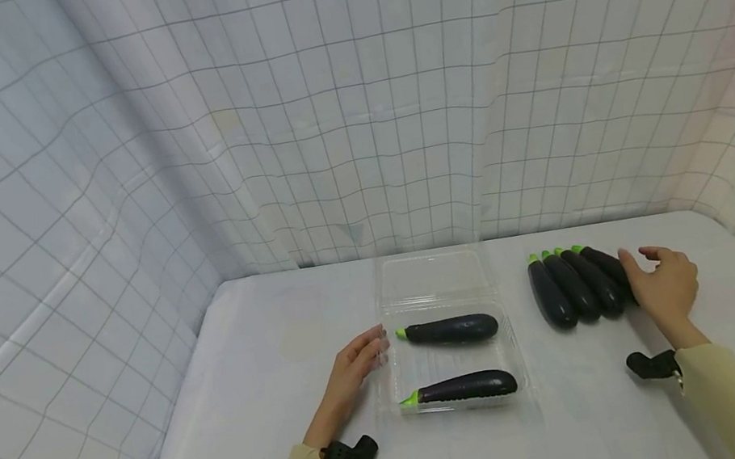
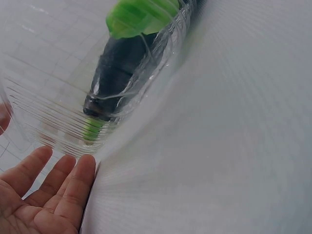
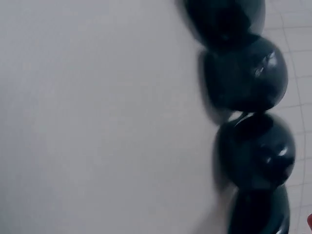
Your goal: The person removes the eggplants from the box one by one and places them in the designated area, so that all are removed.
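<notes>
A clear plastic clamshell container (image 1: 446,364) lies on the table, its lid folded back. Inside are two dark eggplants with green stems, a far eggplant (image 1: 455,330) and a near eggplant (image 1: 472,386), both lying crosswise. My left hand (image 1: 355,367) rests at the container's left side; in the left wrist view its extended fingers (image 2: 80,180) are at the ribbed plastic wall. To the right lies a row of several eggplants (image 1: 573,287), side by side. My right hand (image 1: 664,285) is beside the rightmost eggplant (image 1: 602,263), thumb and fingers spread apart. The right wrist view shows rounded eggplant ends (image 3: 256,151).
The white table (image 1: 276,336) has a back edge against a white grid-patterned curtain (image 1: 349,126), which also hangs at both sides. The transparent lid (image 1: 433,275) extends toward that back edge. Black wrist-worn devices (image 1: 358,452) are on both wrists.
</notes>
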Available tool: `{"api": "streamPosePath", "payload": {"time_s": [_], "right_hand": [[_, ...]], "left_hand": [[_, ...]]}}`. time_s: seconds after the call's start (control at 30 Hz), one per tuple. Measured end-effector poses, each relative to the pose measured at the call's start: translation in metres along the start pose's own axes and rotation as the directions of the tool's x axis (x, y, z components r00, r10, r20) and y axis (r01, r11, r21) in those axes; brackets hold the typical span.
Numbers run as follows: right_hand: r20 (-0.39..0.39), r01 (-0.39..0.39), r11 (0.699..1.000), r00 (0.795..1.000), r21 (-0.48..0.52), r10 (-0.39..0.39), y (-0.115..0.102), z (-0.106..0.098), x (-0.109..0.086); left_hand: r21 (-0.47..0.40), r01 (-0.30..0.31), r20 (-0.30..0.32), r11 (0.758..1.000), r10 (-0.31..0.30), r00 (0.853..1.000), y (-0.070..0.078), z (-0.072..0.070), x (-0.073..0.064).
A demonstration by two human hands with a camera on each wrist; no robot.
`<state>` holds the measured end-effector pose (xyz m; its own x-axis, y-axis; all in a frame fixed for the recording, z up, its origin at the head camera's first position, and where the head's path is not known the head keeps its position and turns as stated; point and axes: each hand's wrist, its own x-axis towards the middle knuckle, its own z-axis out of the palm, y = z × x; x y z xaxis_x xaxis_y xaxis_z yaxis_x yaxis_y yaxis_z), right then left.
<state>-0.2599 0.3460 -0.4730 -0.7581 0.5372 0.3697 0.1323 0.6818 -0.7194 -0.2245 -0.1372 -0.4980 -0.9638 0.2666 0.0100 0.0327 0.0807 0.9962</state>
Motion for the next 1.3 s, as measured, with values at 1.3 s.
{"api": "streamPosePath", "payload": {"time_s": [1.3], "right_hand": [[0.345,0.467,0.806,0.736,0.363,-0.582,-0.151,0.03,-0.085]], "left_hand": [[0.001,0.013,0.017,1.0,-0.013,1.0,0.021,0.003,-0.009]]}}
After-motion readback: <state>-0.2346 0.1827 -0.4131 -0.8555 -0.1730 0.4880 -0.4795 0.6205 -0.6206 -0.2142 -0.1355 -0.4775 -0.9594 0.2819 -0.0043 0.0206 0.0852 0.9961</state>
